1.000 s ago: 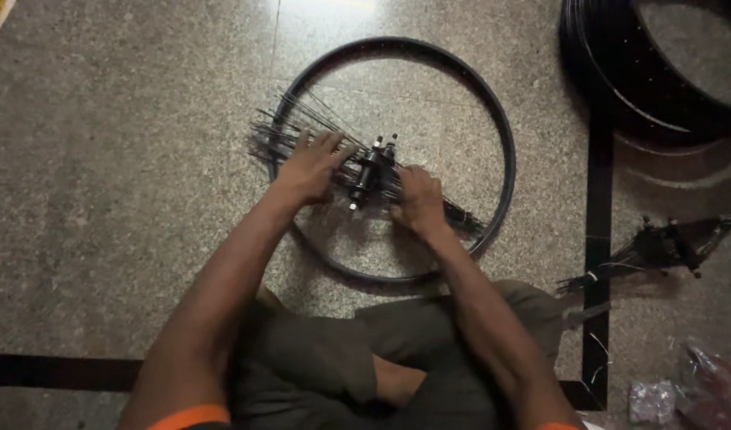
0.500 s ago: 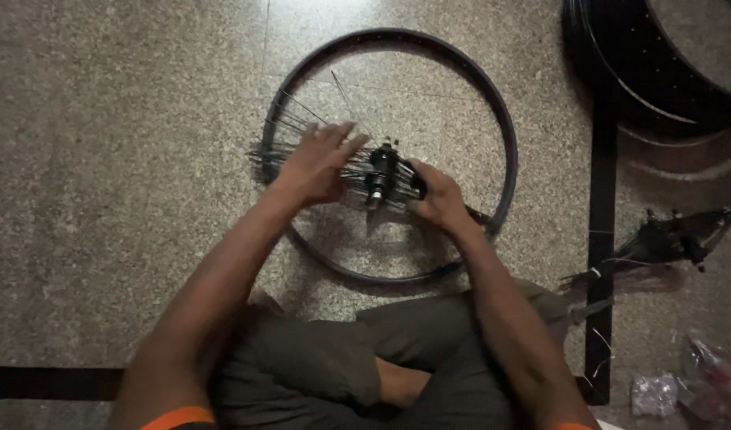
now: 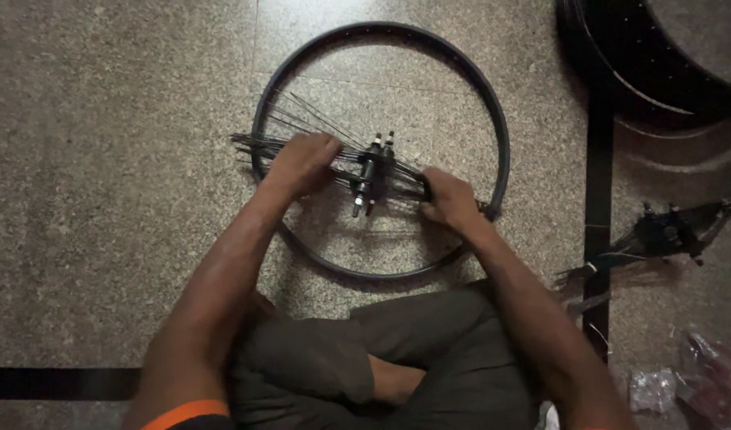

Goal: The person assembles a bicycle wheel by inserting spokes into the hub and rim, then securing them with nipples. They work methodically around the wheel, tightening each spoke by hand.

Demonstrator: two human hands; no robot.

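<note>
A black bicycle rim (image 3: 504, 135) lies flat on the speckled stone floor. Inside it rests a black hub (image 3: 372, 171) with thin spokes fanning out to both sides. My left hand (image 3: 302, 162) presses down on the bundle of spokes (image 3: 258, 143) left of the hub, fingers curled over them. To the right of the hub, my right hand (image 3: 449, 201) grips the other spokes, close to the rim's lower right edge. My crossed legs sit just below the rim.
More black rims (image 3: 652, 56) are stacked at the top right. Another hub with loose spokes (image 3: 660, 235) lies on the floor at the right, by a dark floor stripe (image 3: 598, 167). Small plastic bags (image 3: 692, 378) sit at the bottom right.
Both hands have spread apart along the spokes, my left staying on the left bundle and my right sliding toward the rim. The view shifted slightly.
</note>
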